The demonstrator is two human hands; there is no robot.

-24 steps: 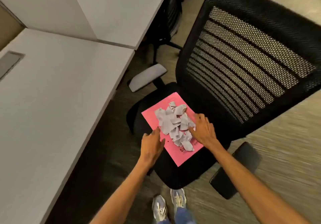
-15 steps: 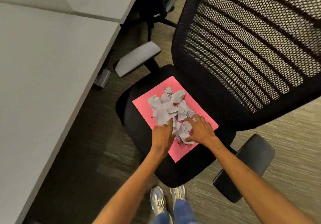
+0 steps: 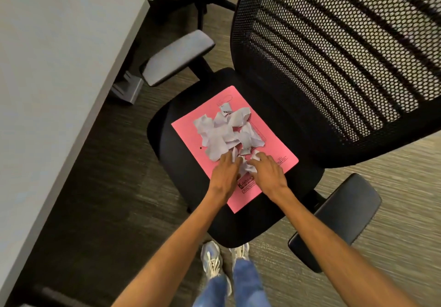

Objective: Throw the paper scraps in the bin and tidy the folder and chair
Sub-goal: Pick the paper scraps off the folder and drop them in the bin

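Note:
A pink folder [image 3: 188, 129] lies flat on the seat of a black mesh office chair [image 3: 334, 73]. A heap of torn white paper scraps [image 3: 226, 132] sits on the folder. My left hand [image 3: 225, 174] and my right hand [image 3: 268, 172] rest side by side on the near end of the heap, fingers curled around a few scraps [image 3: 247, 166] pinched between them. Most of the heap lies beyond my fingertips, untouched. No bin is in view.
A grey desk [image 3: 55, 73] runs along the left, its leg foot [image 3: 126, 89] near the chair. The chair's grey left armrest [image 3: 176, 57] and black right armrest [image 3: 336, 221] flank the seat. My shoes [image 3: 212, 259] stand on carpet just before it.
Both hands have closed in from the folder's sides onto the near scraps and now nearly touch. The head has moved closer over the seat.

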